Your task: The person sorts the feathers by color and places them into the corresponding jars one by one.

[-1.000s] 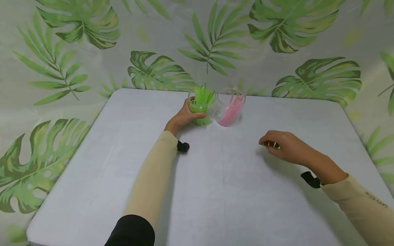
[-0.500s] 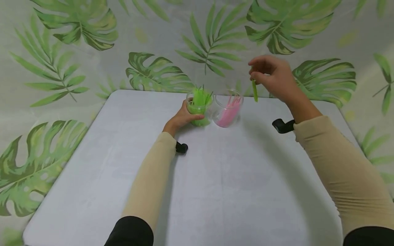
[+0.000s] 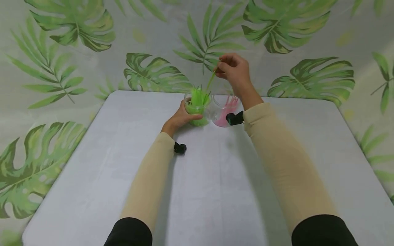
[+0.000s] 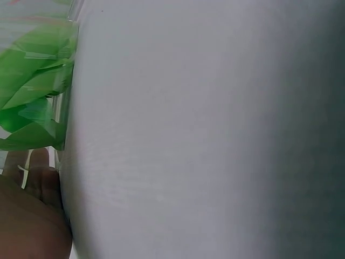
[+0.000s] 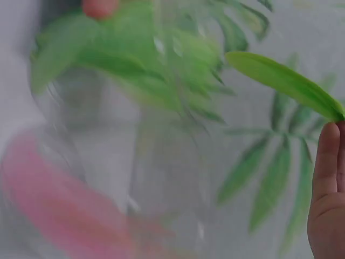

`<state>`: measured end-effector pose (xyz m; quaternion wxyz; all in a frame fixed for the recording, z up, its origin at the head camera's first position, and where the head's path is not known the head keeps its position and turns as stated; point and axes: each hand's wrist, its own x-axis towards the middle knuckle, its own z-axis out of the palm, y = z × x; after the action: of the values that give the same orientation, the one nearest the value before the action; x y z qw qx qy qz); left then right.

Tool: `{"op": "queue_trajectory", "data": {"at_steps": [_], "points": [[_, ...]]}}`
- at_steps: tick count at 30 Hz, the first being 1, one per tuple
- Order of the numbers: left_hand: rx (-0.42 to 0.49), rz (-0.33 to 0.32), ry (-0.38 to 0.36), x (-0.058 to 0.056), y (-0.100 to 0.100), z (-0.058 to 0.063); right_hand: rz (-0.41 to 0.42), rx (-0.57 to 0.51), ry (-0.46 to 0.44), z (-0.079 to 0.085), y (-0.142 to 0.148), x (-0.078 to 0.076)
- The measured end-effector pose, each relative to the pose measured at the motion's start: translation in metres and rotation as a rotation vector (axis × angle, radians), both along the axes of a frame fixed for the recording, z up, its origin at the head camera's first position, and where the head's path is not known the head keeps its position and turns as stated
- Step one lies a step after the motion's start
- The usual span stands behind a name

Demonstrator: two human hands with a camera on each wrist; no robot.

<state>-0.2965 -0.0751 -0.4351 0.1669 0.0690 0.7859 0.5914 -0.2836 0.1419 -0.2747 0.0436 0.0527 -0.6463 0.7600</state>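
My left hand [image 3: 181,116] grips a clear jar [image 3: 197,108] at the back of the table, thumb across its front. Several green leaf-shaped pieces [image 3: 198,97] stand in it; the left wrist view shows broad green blades [image 4: 38,75] through the wall. Above the jar's right side, my right hand [image 3: 236,71] pinches one slim green leaf-shaped piece [image 5: 285,82] by its upper end. It slants down toward the jar's mouth, with its rounded lower tip overlapping the green bunch in the head view.
Close to the right stands a second clear jar [image 3: 216,112] with several slim pink pieces [image 3: 229,104], partly behind my right wrist camera [image 3: 234,118]. Both jars are on a white-covered table [image 3: 197,191]. A leaf-print cloth [image 3: 147,20] hangs behind the table.
My right hand has risen from low over the table's right side and swung left to above the green jar, bringing the green piece along. My left hand keeps its grip on the jar.
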Motion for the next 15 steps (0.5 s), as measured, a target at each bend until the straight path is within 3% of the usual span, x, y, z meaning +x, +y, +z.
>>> {"op": "queue_trajectory", "data": {"at_steps": [6, 15], "points": [[0.026, -0.017, -0.002, 0.001, 0.001, -0.002, 0.053, 0.156, -0.047, -0.029, -0.035, -0.001], [0.035, -0.018, 0.027, 0.003, -0.003, 0.001, 0.077, 0.375, -0.04, -0.042, -0.04, -0.003]]}}
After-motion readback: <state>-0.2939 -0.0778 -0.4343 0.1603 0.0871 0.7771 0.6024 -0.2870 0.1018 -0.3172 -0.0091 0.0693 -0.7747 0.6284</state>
